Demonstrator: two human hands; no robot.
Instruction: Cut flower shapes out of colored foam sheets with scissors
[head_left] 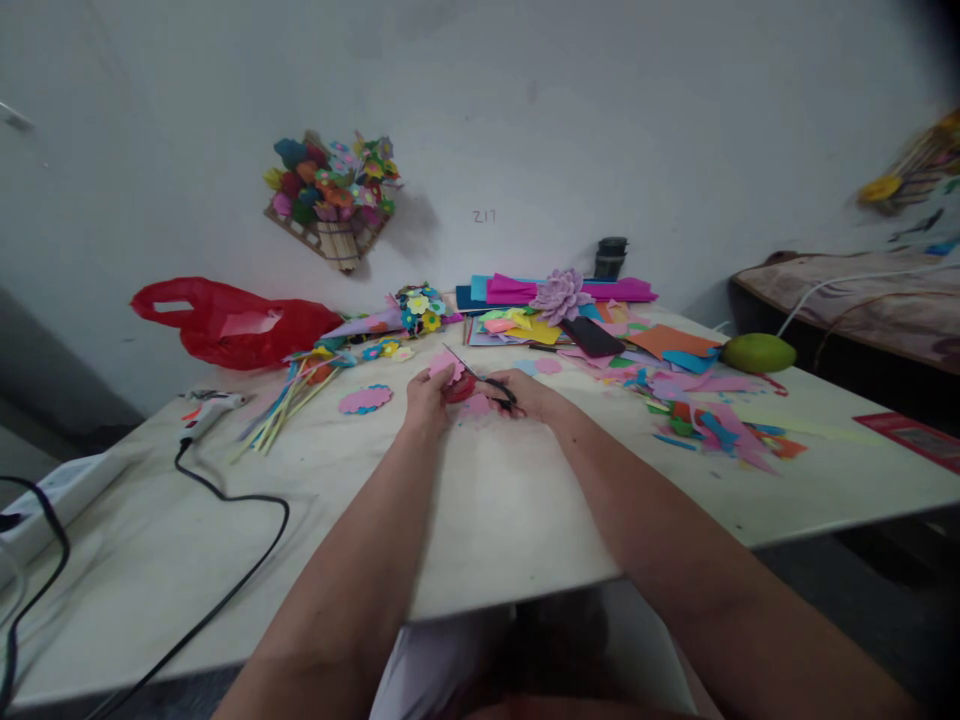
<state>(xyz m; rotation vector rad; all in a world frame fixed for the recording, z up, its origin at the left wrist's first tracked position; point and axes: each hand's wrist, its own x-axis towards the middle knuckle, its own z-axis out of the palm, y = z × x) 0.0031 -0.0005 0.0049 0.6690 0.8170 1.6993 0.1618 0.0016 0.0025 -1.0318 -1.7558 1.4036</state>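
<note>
My left hand pinches a pink paper piece with a scalloped edge, above the middle of the table. In my right hand is a pair of dark-handled scissors, its blades pointing up and left beside the pink piece. Whether the blades touch the paper is hard to make out. Something red sits between the two hands, partly hidden. Small pink scraps lie just below them. To the left, pink and blue scalloped cutouts rest on the table.
A glue gun with a trailing cord and a power strip are at left. Behind stand a red plastic bag and paper flowers. Coloured scraps, a dark phone-like object and a green fruit are at right.
</note>
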